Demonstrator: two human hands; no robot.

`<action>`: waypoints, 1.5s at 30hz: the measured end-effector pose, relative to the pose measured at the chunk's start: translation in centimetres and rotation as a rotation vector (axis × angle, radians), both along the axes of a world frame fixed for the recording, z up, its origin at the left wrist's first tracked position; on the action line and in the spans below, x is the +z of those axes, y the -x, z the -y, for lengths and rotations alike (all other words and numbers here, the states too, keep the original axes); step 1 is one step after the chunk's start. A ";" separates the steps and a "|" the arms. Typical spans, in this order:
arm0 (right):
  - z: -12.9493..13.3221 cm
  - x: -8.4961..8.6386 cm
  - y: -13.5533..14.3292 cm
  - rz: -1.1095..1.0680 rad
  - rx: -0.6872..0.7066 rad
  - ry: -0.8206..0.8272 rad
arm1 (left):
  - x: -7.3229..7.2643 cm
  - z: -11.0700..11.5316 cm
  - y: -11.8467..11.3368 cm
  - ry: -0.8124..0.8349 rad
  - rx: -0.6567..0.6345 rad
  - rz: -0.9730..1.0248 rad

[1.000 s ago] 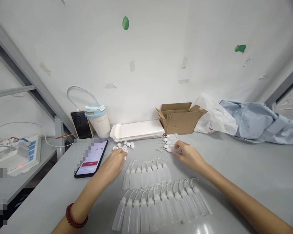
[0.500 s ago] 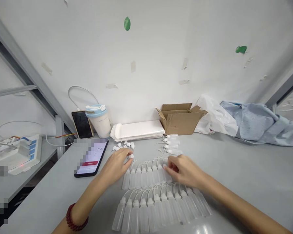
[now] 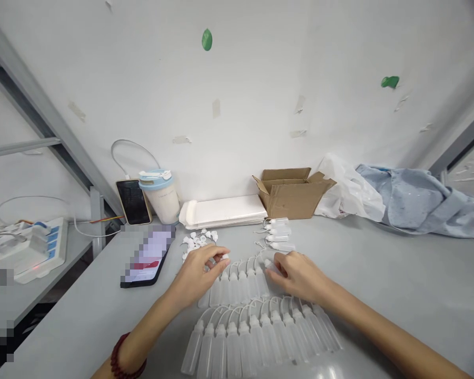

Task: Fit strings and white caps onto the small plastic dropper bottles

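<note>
Two rows of translucent bottles with white tethered necks lie on the grey table; the front row (image 3: 244,347) is the longer one, and the back row (image 3: 243,287) is partly covered by my hands. My left hand (image 3: 201,268), its wrist in a dark red bracelet, pinches a small white cap (image 3: 225,256) above the back row's left part. At that row's right end, my right hand (image 3: 296,271) has its fingers closed on a bottle (image 3: 274,267). Loose white caps (image 3: 197,239) lie behind my left hand. Several more bottles (image 3: 280,238) lie behind my right hand.
A phone (image 3: 154,255) lies at the left, with a second phone (image 3: 133,202) and a lidded cup (image 3: 161,197) behind it. Flat white boxes (image 3: 227,210), an open cardboard box (image 3: 294,197), a plastic bag (image 3: 347,189) and blue cloth (image 3: 414,200) line the wall.
My left hand has moved right with the white cap, uncovering more of the loose caps. My right hand is nearly in place, and the bottle at its fingers is now tilted away from the row.
</note>
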State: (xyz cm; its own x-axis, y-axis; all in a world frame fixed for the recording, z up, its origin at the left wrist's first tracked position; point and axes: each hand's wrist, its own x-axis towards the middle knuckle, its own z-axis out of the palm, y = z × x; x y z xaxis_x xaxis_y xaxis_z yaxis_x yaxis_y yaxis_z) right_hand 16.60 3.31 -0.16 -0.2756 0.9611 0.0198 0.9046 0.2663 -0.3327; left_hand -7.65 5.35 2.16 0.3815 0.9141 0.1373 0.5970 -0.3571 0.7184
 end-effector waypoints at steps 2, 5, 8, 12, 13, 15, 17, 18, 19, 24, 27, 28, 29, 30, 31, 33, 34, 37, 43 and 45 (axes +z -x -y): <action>0.1 0.2 0.2 -0.132 -0.007 -0.015 | 0.2 0.5 -0.4 0.079 -0.043 0.065; 0.6 0.7 0.6 -0.387 0.054 0.017 | 0.2 1.2 -1.0 0.229 -0.072 0.157; 1.1 1.5 0.9 -0.630 0.139 0.176 | -0.2 1.6 -1.5 0.337 -0.078 0.290; 1.7 2.0 1.2 -0.803 0.208 0.382 | -0.7 1.8 -1.8 0.397 -0.103 0.452; 1.7 2.0 1.3 -0.824 0.216 0.411 | -0.8 1.8 -1.9 0.399 -0.113 0.474; 1.8 1.9 1.4 -0.844 0.230 0.456 | -0.8 1.9 -2.0 0.402 -0.144 0.512; 1.8 1.7 1.5 -0.845 0.248 0.495 | -0.7 2.2 -2.1 0.394 -0.161 0.535; 1.8 1.6 1.5 -0.839 0.258 0.511 | -0.6 2.3 -2.2 0.372 -0.162 0.526; 1.8 1.5 1.5 -0.832 0.267 0.522 | -0.5 2.4 -2.4 0.335 -0.162 0.499; 1.8 1.3 1.4 -0.795 0.285 0.519 | 0.0 2.9 -2.8 0.183 -0.203 0.332; 1.9 1.4 1.5 -0.766 0.279 0.490 | 0.0 3.0 -2.7 0.230 -0.209 0.345; 2.0 1.5 1.6 -0.752 0.279 0.472 | 0.0 3.0 -2.7 0.272 -0.209 0.358; 2.1 1.6 1.7 -0.732 0.281 0.453 | -0.1 2.9 -2.6 0.328 -0.212 0.369; 2.2 1.7 1.8 -0.712 0.282 0.439 | -0.2 2.9 -2.5 0.389 -0.218 0.381; 2.3 1.8 1.8 -0.696 0.284 0.430 | -0.2 2.9 -2.4 0.447 -0.225 0.391; 2.5 2.0 2.0 -0.680 0.282 0.428 | -0.4 2.8 -2.3 0.532 -0.240 0.410; 2.5 2.0 2.1 -0.683 0.276 0.431 | -0.4 2.8 -2.3 0.551 -0.241 0.418; 2.4 2.0 2.1 -0.743 0.235 0.449 | -0.5 2.8 -2.5 0.473 -0.208 0.408; 2.0 1.2 1.9 -1.024 0.132 0.697 | -0.6 3.3 -2.9 0.012 -0.213 0.279; 1.9 1.0 1.9 -1.127 0.099 0.820 | -0.7 3.4 -2.9 -0.074 -0.235 0.275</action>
